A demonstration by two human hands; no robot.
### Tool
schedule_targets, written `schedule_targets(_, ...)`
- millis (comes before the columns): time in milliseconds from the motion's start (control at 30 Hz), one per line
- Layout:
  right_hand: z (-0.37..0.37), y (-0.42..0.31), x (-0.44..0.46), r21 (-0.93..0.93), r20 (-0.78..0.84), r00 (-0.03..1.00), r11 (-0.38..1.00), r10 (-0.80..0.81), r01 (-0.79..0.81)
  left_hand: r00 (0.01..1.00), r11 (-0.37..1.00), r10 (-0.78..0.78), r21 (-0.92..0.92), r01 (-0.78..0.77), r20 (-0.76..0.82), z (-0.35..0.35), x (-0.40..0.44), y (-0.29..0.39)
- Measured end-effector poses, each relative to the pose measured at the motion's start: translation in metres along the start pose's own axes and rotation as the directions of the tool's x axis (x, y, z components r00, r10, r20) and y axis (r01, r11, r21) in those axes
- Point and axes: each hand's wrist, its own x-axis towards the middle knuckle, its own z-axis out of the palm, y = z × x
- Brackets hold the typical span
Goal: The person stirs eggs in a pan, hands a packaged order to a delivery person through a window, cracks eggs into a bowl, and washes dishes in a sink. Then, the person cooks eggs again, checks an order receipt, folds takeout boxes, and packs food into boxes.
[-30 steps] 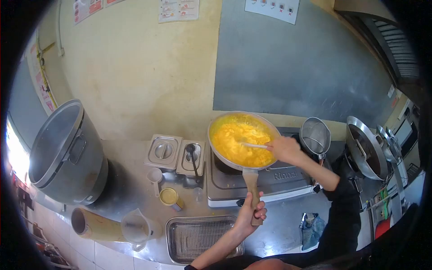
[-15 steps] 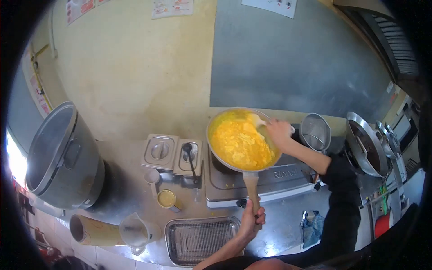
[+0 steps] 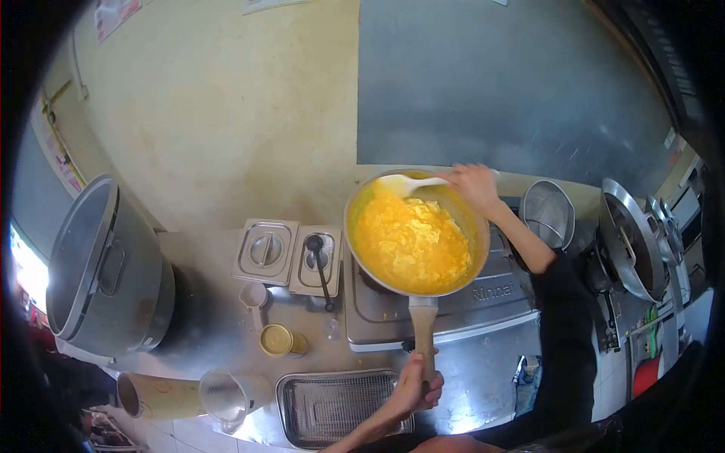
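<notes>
Yellow scrambled eggs (image 3: pixel 411 238), partly runny with soft curds, fill most of a round frying pan (image 3: pixel 483 235) on the gas stove (image 3: pixel 495 294). My left hand (image 3: pixel 418 386) is wrapped around the pan's long handle (image 3: pixel 424 332), near its end. Over the pan's far right rim, my right hand (image 3: pixel 474 189) grips a white spatula (image 3: pixel 423 182). Its blade lies at the far left inside of the pan, touching the eggs. Part of the spatula's handle is hidden under my right fingers.
Lidded steel containers (image 3: pixel 264 253), a black ladle (image 3: pixel 321 275), a small tin (image 3: pixel 278 340) and a wire-rack tray (image 3: pixel 336 408) sit to the left. Further left stands a large pot (image 3: pixel 113 272). A strainer (image 3: pixel 547 215) and a wok (image 3: pixel 634 241) are at right.
The spatula has swept leftward along the pan's far side, and my right hand has turned with it. The pan looks slightly shifted, while my left hand keeps its hold on the handle.
</notes>
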Motion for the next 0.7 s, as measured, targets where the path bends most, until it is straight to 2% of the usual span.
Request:
schedule_targets(33,0.01,-0.001,0.011,0.039,-0.055,0.994,0.995,-0.093,0.095,0.999,0.999,-0.035,-0.008,0.035,0.002,-0.003,-0.001,0.001)
schedule_targets(67,0.012,-0.006,0.02,0.05,-0.055,0.995,0.995,-0.08,0.082,0.998,0.998,-0.067,-0.014,0.067,0.001,-0.005,-0.002,0.002)
schedule_targets(133,0.004,-0.019,0.034,0.159,-0.065,0.919,0.905,-0.389,0.395,0.997,0.997,-0.078,0.015,0.078,-0.017,-0.005,-0.005,0.007)
schedule_targets(167,-0.006,-0.021,0.03,0.17,-0.077,0.921,0.905,-0.382,0.39,0.997,0.996,-0.08,0.033,0.081,-0.021,-0.004,-0.006,0.009)
schedule_targets(233,-0.042,-0.031,0.014,0.146,-0.106,0.817,0.804,-0.567,0.577,0.994,0.994,-0.108,0.027,0.109,-0.033,-0.005,-0.009,0.014)
schedule_targets(300,-0.093,-0.033,-0.012,0.139,-0.087,0.769,0.757,-0.633,0.639,0.991,0.992,-0.128,0.013,0.129,-0.032,0.0,-0.012,0.02)
schedule_targets(367,-0.126,-0.03,-0.036,0.078,-0.002,0.826,0.823,-0.564,0.562,0.995,0.995,-0.101,-0.007,0.101,-0.006,0.008,-0.018,0.027)
schedule_targets(433,-0.156,-0.023,-0.051,0.027,0.112,0.92,0.926,-0.376,0.376,0.997,0.997,-0.082,-0.011,0.082,-0.017,0.009,-0.019,0.025)
schedule_targets(467,-0.155,-0.015,-0.053,0.024,0.112,0.917,0.923,-0.383,0.383,0.998,0.998,-0.066,-0.019,0.065,-0.022,0.011,-0.016,0.022)
schedule_targets(533,-0.138,0.002,-0.056,-0.24,0.173,0.977,0.957,-0.121,0.161,0.998,0.999,-0.052,0.004,0.052,-0.031,0.01,-0.011,0.009)
schedule_targets(567,-0.121,0.011,-0.054,-0.239,0.168,0.977,0.957,-0.128,0.166,0.998,0.998,-0.04,0.037,0.041,-0.043,0.009,-0.011,0.004)
schedule_targets(633,-0.073,0.024,-0.041,-0.377,0.203,0.977,0.926,0.07,0.012,0.999,0.998,-0.032,0.049,0.033,-0.027,0.005,-0.012,0.002)
schedule_targets(667,-0.053,0.025,-0.03,-0.373,0.191,0.98,0.928,0.062,0.014,1.0,0.998,-0.029,0.06,0.03,-0.007,0.002,-0.011,0.003)
schedule_targets(700,-0.033,0.027,-0.017,-0.245,0.212,0.974,0.969,0.084,-0.03,1.0,0.998,-0.015,0.067,0.015,-0.012,0.001,-0.012,0.004)
